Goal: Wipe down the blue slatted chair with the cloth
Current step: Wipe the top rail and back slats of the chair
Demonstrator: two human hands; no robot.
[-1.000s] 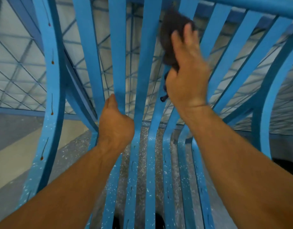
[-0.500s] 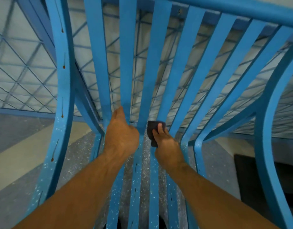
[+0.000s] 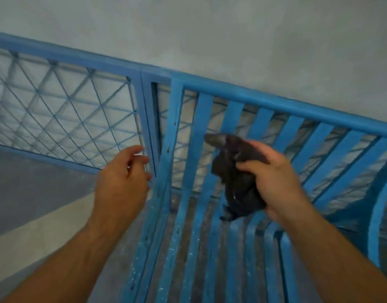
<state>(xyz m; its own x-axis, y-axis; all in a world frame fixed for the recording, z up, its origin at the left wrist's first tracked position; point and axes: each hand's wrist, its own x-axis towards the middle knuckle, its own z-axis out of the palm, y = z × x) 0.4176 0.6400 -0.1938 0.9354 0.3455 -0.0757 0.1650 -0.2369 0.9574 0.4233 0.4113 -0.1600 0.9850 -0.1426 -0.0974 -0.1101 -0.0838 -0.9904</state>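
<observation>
Dark cloth (image 3: 238, 182) is bunched up in the right hand (image 3: 277, 180), thumb and curled fingers clamped round its middle. Long axis runs roughly top to bottom in the head view, slightly tilted: one tapered end sticks out up and to the left, the other tail hangs below the hand. It sits in front of the backrest slats (image 3: 231, 119), about mid-height. Contact with a slat: cannot tell.

Blue slatted chair (image 3: 262, 99) fills the right and lower part of the view. Slats run lengthwise up from the seat, curve, and meet the top rail, which slopes down to the right. White specks on the seat slats, small reddish-brown drips on the left side rail (image 3: 166, 171).

Left hand (image 3: 122, 184) holds nothing, fingers loosely curled, fingertips just beside the left side rail; touching or not, cannot tell. Both forearms bare.

Blue-framed mesh panel (image 3: 57, 110) stands behind and left of the chair. Grey wall (image 3: 231, 40) above. Grey floor (image 3: 35, 193) with a pale stripe at lower left.
</observation>
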